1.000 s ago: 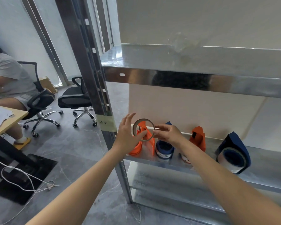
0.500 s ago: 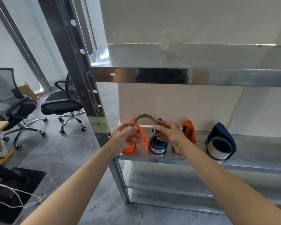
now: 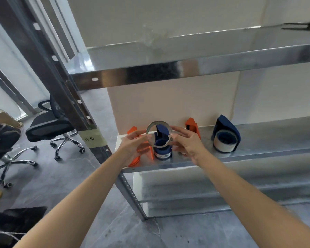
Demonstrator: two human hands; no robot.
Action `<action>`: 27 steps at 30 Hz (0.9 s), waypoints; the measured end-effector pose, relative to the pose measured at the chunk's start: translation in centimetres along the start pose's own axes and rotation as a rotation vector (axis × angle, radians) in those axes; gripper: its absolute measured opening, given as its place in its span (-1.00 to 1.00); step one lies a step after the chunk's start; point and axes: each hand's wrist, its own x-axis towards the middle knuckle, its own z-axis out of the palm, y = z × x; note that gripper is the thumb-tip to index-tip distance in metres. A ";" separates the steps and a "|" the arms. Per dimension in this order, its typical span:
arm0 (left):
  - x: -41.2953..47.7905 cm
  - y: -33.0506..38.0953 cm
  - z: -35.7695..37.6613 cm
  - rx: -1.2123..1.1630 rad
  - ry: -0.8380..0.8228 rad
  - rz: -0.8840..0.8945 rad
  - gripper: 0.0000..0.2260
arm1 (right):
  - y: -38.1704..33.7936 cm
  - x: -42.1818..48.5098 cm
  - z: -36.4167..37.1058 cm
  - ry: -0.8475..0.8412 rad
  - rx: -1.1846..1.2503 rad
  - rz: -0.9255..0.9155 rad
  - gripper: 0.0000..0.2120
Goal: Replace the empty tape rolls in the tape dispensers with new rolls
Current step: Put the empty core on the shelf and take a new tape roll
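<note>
We pinch the empty tape core (image 3: 158, 122) between left hand (image 3: 134, 143) and right hand (image 3: 186, 143); a loose fingertip hold could drop it onto the blue tape dispenser (image 3: 162, 152) near the shelf (image 3: 258, 140) front edge.

We are facing a galvanised metal rack whose dark upright post (image 3: 48, 72) is standing against a cream wall (image 3: 168, 18). The post is carrying a beige tape label (image 3: 94, 138) with writing on it. The upper shelf (image 3: 204, 67) is catching bright reflections along its front edge, and 2 more levels are showing below it, the middle shelf (image 3: 268, 138) and the lower shelf (image 3: 204, 197). Grey marbled floor tiles (image 3: 70, 185) are spreading out to the left, where 2 seats on chrome wheeled bases are standing: a black office chair (image 3: 50, 126) near the post and another chair (image 3: 2, 140) being cut off by the frame edge. Behind them, pale glass panels (image 3: 4, 68) in dark frames are letting daylight in. A cardboard box (image 3: 7, 119) is sitting by the glass, and a black mat (image 3: 16, 219) is lying at the lower left.
</note>
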 end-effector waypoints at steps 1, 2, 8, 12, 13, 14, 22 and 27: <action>0.2 0.1 0.9 0.030 -0.002 0.003 -0.77 | -0.2 -0.4 -0.8 0.017 0.019 -0.002 -0.76; 0.3 0.2 1.9 0.060 -0.013 0.008 -0.76 | -0.5 -0.8 -1.7 0.036 0.036 -0.005 -0.76; 2.0 1.2 10.8 0.210 -0.143 0.037 -0.79 | -2.9 -4.2 -9.3 0.161 0.091 -0.081 -0.75; 2.6 0.5 17.5 0.236 -0.222 0.040 -0.81 | -4.1 -6.6 -14.6 0.240 0.100 -0.107 -0.74; 2.6 0.1 19.6 0.234 -0.238 0.029 -0.82 | -4.5 -7.6 -16.4 0.269 0.106 -0.120 -0.76; 2.5 -0.4 21.8 0.230 -0.264 0.027 -0.82 | -4.9 -8.6 -18.3 0.301 0.109 -0.129 -0.77; 1.1 -4.6 39.7 0.266 -0.545 -0.021 -0.71 | -8.0 -18.2 -32.9 0.561 0.063 -0.194 -0.67; -1.3 -7.9 49.3 0.277 -0.748 -0.042 -0.76 | -8.4 -25.0 -39.9 0.725 0.064 -0.234 -0.74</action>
